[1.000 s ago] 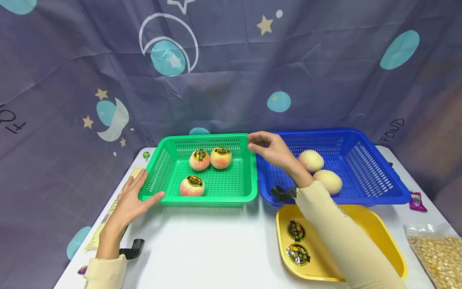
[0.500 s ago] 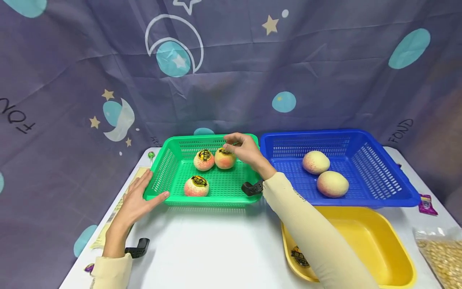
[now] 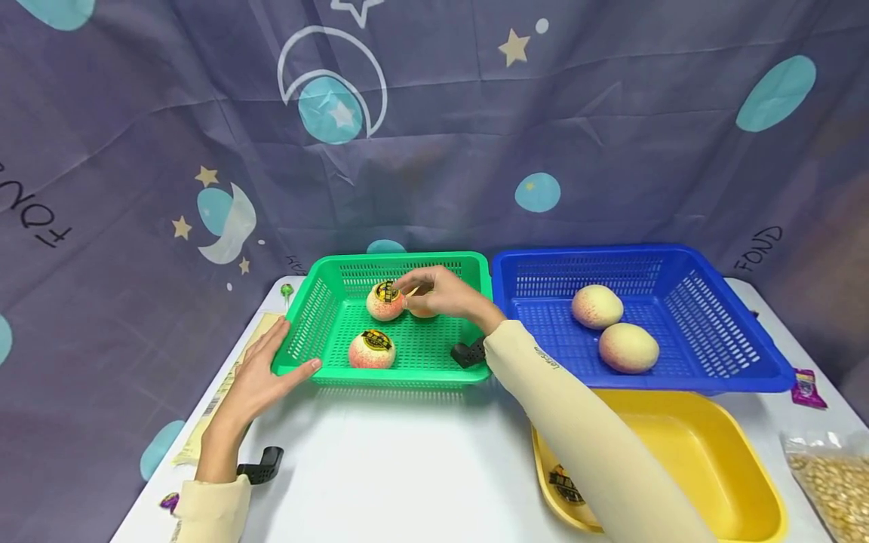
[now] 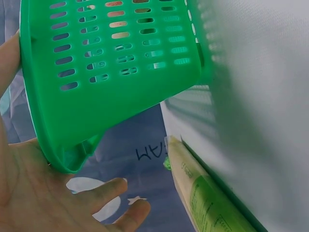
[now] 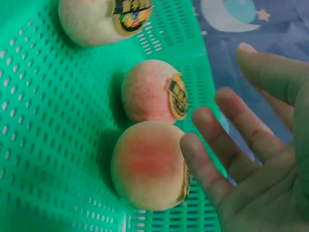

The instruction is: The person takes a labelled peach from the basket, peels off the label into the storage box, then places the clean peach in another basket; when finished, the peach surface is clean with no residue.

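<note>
My right hand (image 3: 444, 292) is over the green basket (image 3: 400, 375), fingers slightly bent beside the black-and-gold sticker (image 3: 387, 291) on the back-left peach (image 3: 382, 310). In the right wrist view the fingers are spread and hold nothing. Partly hidden under this hand is another peach (image 5: 149, 166), with a sticker at its edge. A third stickered peach (image 3: 372, 358) lies near the basket's front. My left hand (image 3: 258, 385) rests at the basket's front left corner, thumb and fingers extended on either side of the rim.
To the right stands a blue basket (image 3: 723, 332) with two peaches (image 3: 628, 348) showing no stickers. In front of it, a yellow tray (image 3: 733, 475) bears a sticker (image 3: 565, 483), partly behind my right sleeve. A bag of kernels (image 3: 831, 475) and a purple wrapper (image 3: 806, 388) lie far right.
My right hand has moved left from the rim between the baskets to the back peaches in the green basket. The left hand stays at its corner. The view has shifted slightly.
</note>
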A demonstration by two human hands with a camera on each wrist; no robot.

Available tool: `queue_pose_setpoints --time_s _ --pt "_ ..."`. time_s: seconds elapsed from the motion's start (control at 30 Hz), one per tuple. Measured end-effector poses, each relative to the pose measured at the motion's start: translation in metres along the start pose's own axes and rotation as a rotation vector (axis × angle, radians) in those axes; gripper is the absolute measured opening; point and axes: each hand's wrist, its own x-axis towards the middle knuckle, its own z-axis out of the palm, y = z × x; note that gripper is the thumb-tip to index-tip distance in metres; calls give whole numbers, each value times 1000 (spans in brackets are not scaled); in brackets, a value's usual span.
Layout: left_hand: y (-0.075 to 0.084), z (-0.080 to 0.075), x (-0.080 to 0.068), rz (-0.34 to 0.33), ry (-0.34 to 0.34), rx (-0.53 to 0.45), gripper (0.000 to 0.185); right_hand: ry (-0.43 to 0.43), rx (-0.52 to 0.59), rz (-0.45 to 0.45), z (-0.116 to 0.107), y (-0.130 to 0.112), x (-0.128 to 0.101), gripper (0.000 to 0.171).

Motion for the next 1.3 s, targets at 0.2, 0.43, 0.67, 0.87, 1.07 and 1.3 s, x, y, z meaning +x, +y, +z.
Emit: queue_pose_setpoints --time_s 0.2,0.43,0.67,0.87,1.07,1.3 --pt "-2 3 1 -7 0 -5 102 -191 -32 -21 16 2 18 38" --pt "-3 3 2 1 -6 -17 102 -399 -55 14 36 -2 31 46" --pt "-6 1 -3 -9 -29 -52 102 -541 -102 20 56 -6 38 52" --pt "-6 1 -2 3 -31 -75 102 -600 -189 26 59 -6 38 56" --pt "-6 2 1 7 -33 -82 103 -605 -253 66 56 -7 37 65" --pt "-5 4 2 -12 -38 -81 103 -654 -342 106 54 -6 37 82"
